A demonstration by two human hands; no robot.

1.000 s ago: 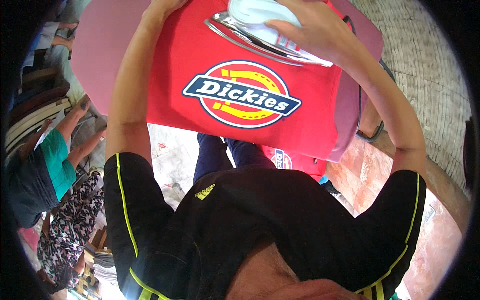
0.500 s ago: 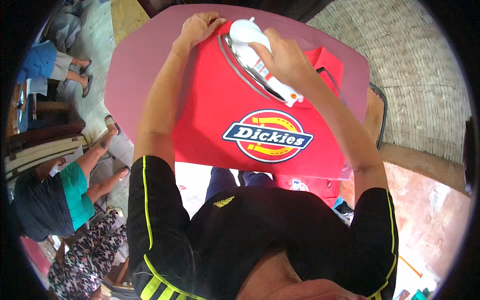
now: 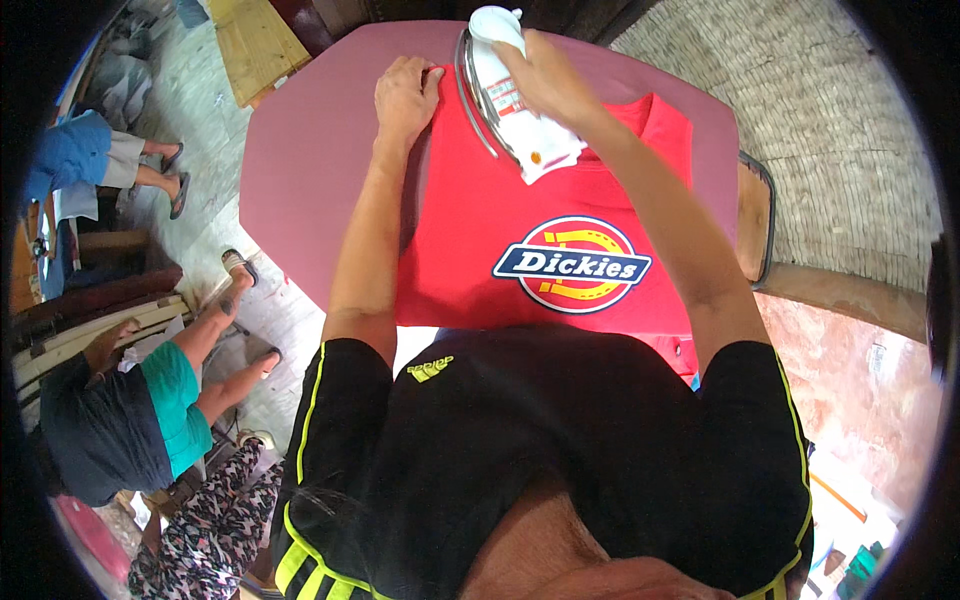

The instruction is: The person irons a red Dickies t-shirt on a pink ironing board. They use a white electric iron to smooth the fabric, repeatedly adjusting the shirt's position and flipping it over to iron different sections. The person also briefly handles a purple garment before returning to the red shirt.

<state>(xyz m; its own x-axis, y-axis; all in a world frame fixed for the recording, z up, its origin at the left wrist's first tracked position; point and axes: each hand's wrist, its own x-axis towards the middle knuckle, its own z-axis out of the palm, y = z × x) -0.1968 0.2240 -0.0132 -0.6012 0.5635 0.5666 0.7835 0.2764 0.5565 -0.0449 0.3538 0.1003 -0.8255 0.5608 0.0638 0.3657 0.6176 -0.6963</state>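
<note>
A red T-shirt (image 3: pixel 450 230) with a large round printed emblem lies spread on a mauve-topped table. My right hand (image 3: pixel 552 84) is closed round the handle of a white clothes iron (image 3: pixel 505 105), over the shirt's far left part. The iron's metal soleplate edge shows along its left side; whether it presses flat on the cloth I cannot tell. At the shirt's far left corner, my left hand (image 3: pixel 406 102) has curled fingers, with the thumb at the cloth's edge. My right hand and forearm cover part of the shirt's far side.
The mauve table (image 3: pixel 310 150) extends left and right of the shirt. A wooden chair (image 3: pixel 753 220) stands at its right edge, near a woven wall (image 3: pixel 790 130). Several people sit on the left, one in green shorts (image 3: pixel 175 410). A wooden board (image 3: pixel 255 45) is at far left.
The iron has moved away from me and turned to lie more lengthwise. My left hand stays by the shirt's corner. The whole view has shifted a little, and my body leans nearer the table.
</note>
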